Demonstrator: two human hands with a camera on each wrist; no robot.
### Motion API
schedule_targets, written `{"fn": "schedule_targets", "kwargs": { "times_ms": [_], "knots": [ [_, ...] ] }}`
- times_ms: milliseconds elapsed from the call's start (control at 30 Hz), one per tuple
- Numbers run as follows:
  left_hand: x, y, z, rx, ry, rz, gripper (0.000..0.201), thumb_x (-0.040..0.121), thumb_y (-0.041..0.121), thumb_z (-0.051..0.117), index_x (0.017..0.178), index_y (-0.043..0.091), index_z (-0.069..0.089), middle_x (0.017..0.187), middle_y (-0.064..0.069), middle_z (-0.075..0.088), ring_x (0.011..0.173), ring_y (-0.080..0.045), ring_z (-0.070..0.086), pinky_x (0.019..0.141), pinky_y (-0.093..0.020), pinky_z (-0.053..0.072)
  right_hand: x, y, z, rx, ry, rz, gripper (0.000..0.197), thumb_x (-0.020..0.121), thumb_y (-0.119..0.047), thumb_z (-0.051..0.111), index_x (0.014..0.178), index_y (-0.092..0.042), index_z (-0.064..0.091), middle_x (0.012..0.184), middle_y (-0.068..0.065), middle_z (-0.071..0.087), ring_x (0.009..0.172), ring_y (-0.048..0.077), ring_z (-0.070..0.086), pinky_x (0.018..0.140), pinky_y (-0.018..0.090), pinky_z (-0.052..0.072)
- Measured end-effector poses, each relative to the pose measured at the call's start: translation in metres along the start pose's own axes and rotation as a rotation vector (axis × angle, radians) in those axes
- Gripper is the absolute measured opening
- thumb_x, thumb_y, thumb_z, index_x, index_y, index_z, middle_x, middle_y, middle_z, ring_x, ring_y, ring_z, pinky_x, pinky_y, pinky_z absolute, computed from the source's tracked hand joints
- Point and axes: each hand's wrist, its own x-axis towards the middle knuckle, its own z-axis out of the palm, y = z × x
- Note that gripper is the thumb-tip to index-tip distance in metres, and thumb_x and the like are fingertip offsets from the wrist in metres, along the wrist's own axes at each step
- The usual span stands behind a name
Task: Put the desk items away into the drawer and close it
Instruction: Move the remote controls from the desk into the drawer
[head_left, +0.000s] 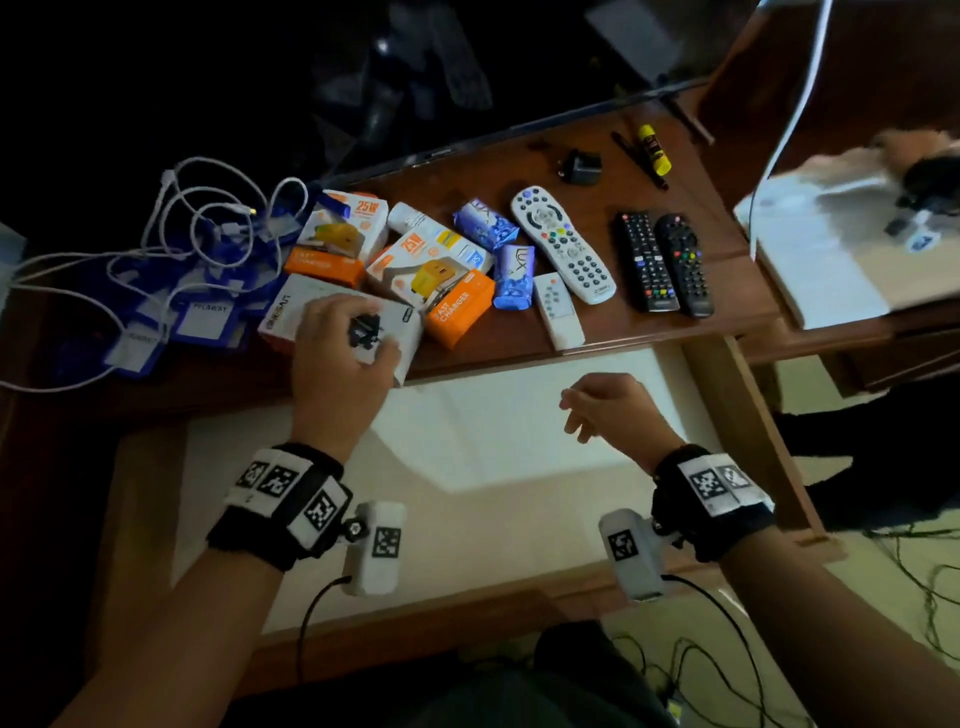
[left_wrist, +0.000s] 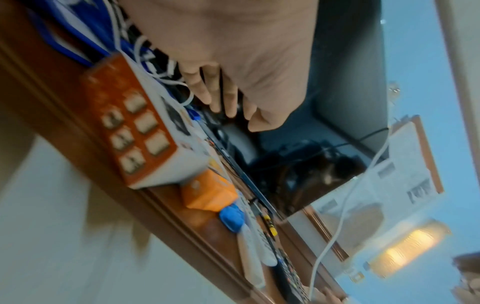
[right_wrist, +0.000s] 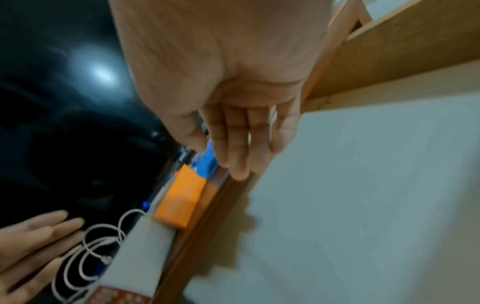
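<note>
1. Brown wood formed the desk (head_left: 675, 322), and below its front edge the drawer (head_left: 519, 467) stood pulled out, its pale lined floor showing between the two forearms.
2. On the desk near the front edge lay a white charger box (head_left: 332, 312), and the left hand (head_left: 337, 348) rested on top of it, fingers spread over its face; whether the fingertips gripped the far edges could not be told from the head view, and the left wrist view showed the fingers fairly straight.
3. Touching that box on the right was an orange-and-white fast-charger box (head_left: 441, 280), and a second one of the same kind (head_left: 340, 234) stood behind it.
4. Two blue soap packets (head_left: 511, 275) lay just right of the charger boxes, one behind the other.
5. A small white remote (head_left: 558, 312) sat near the desk edge, beside a larger white remote (head_left: 563, 244); two black remotes (head_left: 665, 262) lay side by side further right.
6. Towards the back of the desk were a black plug adapter (head_left: 582, 166), a yellow glue stick (head_left: 654, 150) and a dark pen (head_left: 639, 158).
7. At the left end, white cables (head_left: 208, 218) coiled over a pile of blue tags (head_left: 197, 317).
8. The right hand (head_left: 613, 410) hovered over the open drawer, fingers loosely bent and holding nothing.
</note>
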Motion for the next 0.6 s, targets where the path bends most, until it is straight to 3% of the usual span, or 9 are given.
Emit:
{"fn": "schedule_targets", "kwargs": {
  "times_ms": [67,133,200,300,400,500,600],
  "knots": [
    [0.005,0.035,0.03,-0.034,-0.039,0.073,0.03,0.081,0.023,0.06,0.109,0.013,0.059,0.112,-0.004,0.056,0.106,-0.019,0.052,0.09,-0.037,0.046,0.016,0.003,-0.031,0.051,0.091,-0.077,0.021,0.087,-0.011,0.06,0.068,-0.007,0.066,0.055,0.007,0.065,0.049,0.022,0.055,0.051,0.029,0.044],
    [0.008,0.066,0.066,-0.057,-0.058,0.113,0.027,0.079,0.024,0.059,0.105,0.015,0.061,0.105,0.001,0.059,0.101,-0.017,0.055,0.088,-0.031,0.045,0.034,0.008,-0.062,0.03,0.191,-0.179,0.02,0.085,-0.01,0.062,0.066,-0.011,0.065,0.055,0.005,0.063,0.052,0.02,0.055,0.054,0.031,0.043],
    [0.011,0.095,0.108,-0.106,-0.08,0.135,0.023,0.076,0.019,0.06,0.1,0.016,0.063,0.099,0.005,0.062,0.094,-0.013,0.057,0.087,-0.026,0.044,0.052,0.017,-0.094,-0.067,0.295,-0.248,0.014,0.084,-0.01,0.065,0.071,-0.008,0.069,0.065,0.009,0.066,0.061,0.02,0.056,0.059,0.026,0.038],
    [0.014,0.126,0.17,-0.108,-0.167,0.123,0.022,0.075,0.014,0.06,0.097,0.017,0.063,0.097,0.002,0.063,0.092,-0.011,0.058,0.087,-0.026,0.045,0.072,0.036,-0.126,-0.21,0.434,-0.32,0.006,0.08,-0.008,0.067,0.075,-0.006,0.07,0.083,0.011,0.065,0.082,0.029,0.054,0.068,0.024,0.028],
    [0.019,0.146,0.219,-0.047,-0.26,0.079,0.027,0.078,0.013,0.062,0.104,0.016,0.062,0.105,0.0,0.058,0.102,-0.017,0.056,0.092,-0.032,0.045,0.088,0.056,-0.139,-0.311,0.525,-0.363,0.011,0.072,-0.009,0.064,0.082,-0.009,0.068,0.094,0.012,0.058,0.088,0.035,0.049,0.077,0.027,0.032],
    [0.025,0.164,0.255,0.071,-0.332,0.058,0.036,0.081,0.021,0.06,0.117,0.018,0.059,0.122,-0.001,0.05,0.116,-0.019,0.048,0.098,-0.035,0.042,0.102,0.063,-0.15,-0.352,0.475,-0.315,0.035,0.073,-0.009,0.066,0.107,-0.014,0.066,0.121,0.012,0.052,0.104,0.034,0.044,0.09,0.042,0.042],
    [0.027,0.172,0.28,0.212,-0.387,0.014,0.045,0.084,0.023,0.057,0.129,0.023,0.053,0.143,-0.003,0.037,0.131,-0.024,0.035,0.108,-0.036,0.034,0.111,0.067,-0.153,-0.394,0.399,-0.354,0.047,0.079,-0.016,0.065,0.124,-0.028,0.061,0.145,0.003,0.04,0.119,0.031,0.039,0.098,0.043,0.037]
  ]
}}
